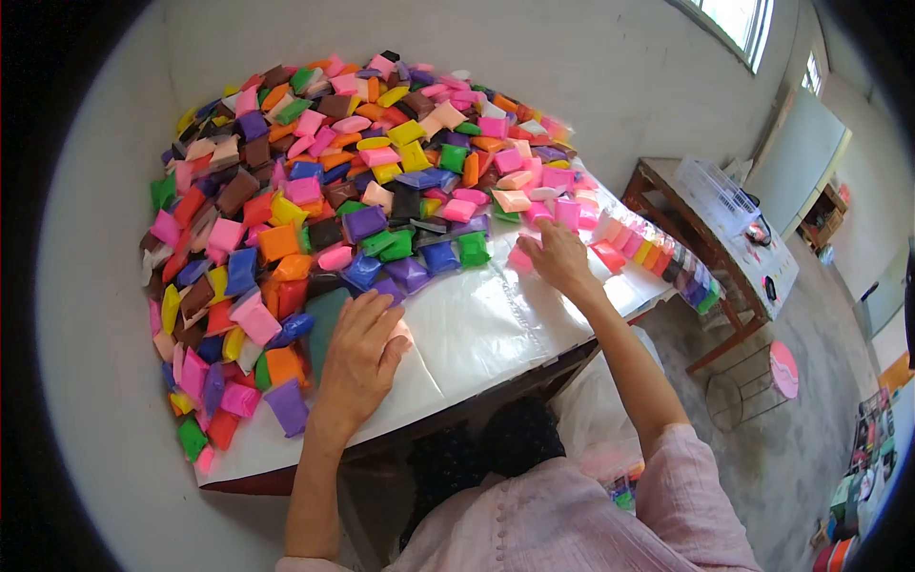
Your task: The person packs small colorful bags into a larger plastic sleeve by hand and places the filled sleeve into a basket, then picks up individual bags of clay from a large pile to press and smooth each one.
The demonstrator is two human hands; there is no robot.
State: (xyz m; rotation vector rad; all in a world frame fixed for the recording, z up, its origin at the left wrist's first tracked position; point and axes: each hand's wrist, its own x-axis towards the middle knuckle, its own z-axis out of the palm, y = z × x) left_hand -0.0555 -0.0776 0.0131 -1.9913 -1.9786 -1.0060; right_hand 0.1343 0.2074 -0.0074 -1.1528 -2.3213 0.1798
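A big heap of small soft plastic-wrapped packets [286, 238] in many colours covers the back and left of a table. My left hand [355, 362] is low at the heap's front edge, its fingers curved over a peach packet [402, 333] that shows between thumb and index finger. Beside that hand lies a dark teal sheet or bag [327, 319], partly covered. My right hand [560, 257] reaches farther right, fingertips pinched down at a pink packet [520, 260]; its grip is partly hidden. A red packet [607, 255] lies just right of that hand.
Shiny clear plastic [477, 315] covers the white tabletop in front of me. A row of clear bags with multicoloured packets [658, 255] hangs over the right end. Farther right stand a wooden table [667, 181] with a white basket [720, 191] and a pink-topped stool [783, 370].
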